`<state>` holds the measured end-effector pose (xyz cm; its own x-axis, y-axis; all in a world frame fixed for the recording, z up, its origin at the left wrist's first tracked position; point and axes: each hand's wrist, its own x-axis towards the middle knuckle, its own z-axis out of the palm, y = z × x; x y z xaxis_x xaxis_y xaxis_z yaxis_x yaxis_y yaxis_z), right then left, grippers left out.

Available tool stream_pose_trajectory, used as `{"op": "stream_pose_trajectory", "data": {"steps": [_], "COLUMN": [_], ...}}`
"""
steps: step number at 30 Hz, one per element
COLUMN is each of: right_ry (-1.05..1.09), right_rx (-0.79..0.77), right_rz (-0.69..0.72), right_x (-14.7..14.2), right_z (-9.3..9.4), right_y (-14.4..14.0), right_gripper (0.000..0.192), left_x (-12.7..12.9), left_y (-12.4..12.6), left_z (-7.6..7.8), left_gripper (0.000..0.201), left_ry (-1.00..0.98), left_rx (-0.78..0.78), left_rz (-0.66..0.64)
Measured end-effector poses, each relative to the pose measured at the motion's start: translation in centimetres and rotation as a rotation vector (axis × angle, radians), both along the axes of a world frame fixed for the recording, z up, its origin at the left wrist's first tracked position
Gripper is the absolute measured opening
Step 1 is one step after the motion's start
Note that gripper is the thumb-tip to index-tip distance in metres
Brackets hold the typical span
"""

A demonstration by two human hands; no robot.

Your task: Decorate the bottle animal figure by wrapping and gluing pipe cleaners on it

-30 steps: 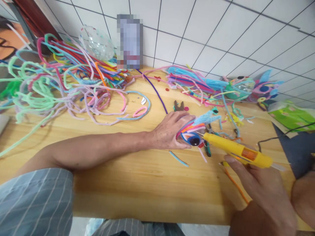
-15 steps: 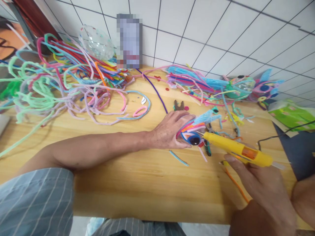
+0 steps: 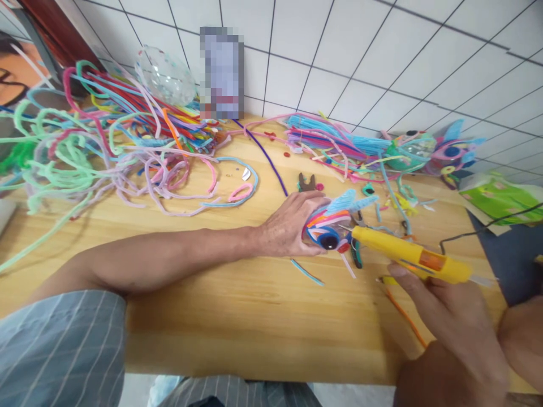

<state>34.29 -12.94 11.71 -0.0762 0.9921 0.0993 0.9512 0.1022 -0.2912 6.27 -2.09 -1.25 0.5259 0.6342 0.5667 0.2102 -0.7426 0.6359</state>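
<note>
- A small pipe-cleaner figure (image 3: pixel 330 226) with a big dark eye in a blue ring, orange, pink and white stripes and light blue wings lies on the wooden table (image 3: pixel 237 316), right of its middle.
- The left hand (image 3: pixel 292 225) cups the figure from the left, fingers curled over its top and thumb underneath, gripping it against the tabletop.
- The right hand (image 3: pixel 445 328) is wrapped around the grip of a yellow glue gun (image 3: pixel 407 255), with a finger lying along its underside; the nozzle points left and touches or nearly touches the figure's right side, just beside the eye.
- The two hands are apart, joined only through the gun and the figure.
- A short blue strand (image 3: pixel 307 272) lies on the table just below the left hand, and an orange strand (image 3: pixel 403 316) runs under the right hand.
- Small brown pliers (image 3: pixel 307 182) lie just behind the left hand.
- A dense heap of loose pipe cleaners (image 3: pixel 106 147) in green, lilac, pink and red covers the table's far left.
- A second bundle (image 3: pixel 331 141), mostly blue and pink, lies along the tiled wall (image 3: pixel 382 56).
- Finished colourful figures (image 3: pixel 432 150) sit at the far right, near a green packet (image 3: pixel 503 198).
- A clear plastic ball (image 3: pixel 163 73) rests behind the left heap.
</note>
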Motion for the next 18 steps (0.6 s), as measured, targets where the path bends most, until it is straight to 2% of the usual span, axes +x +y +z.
{"op": "stream_pose_trajectory", "data": {"steps": [3,8,18], "right_ry": [0.138,0.155,0.172], "right_rx": [0.016,0.042,0.013], "right_rz": [-0.055,-0.153,-0.055], "right_x": [0.0,1.1,1.8], "right_z": [0.0,-0.8,0.0], "right_y": [0.0,0.0,0.8], "right_gripper": [0.026,0.033,0.035], "left_x": [0.0,-0.1,-0.3], "left_y": [0.0,0.2,0.2], "left_z": [-0.1,-0.2,0.2], "left_gripper": [0.101,0.101,0.106], "left_ry": [-0.039,-0.076,-0.091], "left_rx": [0.01,0.037,-0.07], "left_rz": [0.0,-0.003,-0.045]}}
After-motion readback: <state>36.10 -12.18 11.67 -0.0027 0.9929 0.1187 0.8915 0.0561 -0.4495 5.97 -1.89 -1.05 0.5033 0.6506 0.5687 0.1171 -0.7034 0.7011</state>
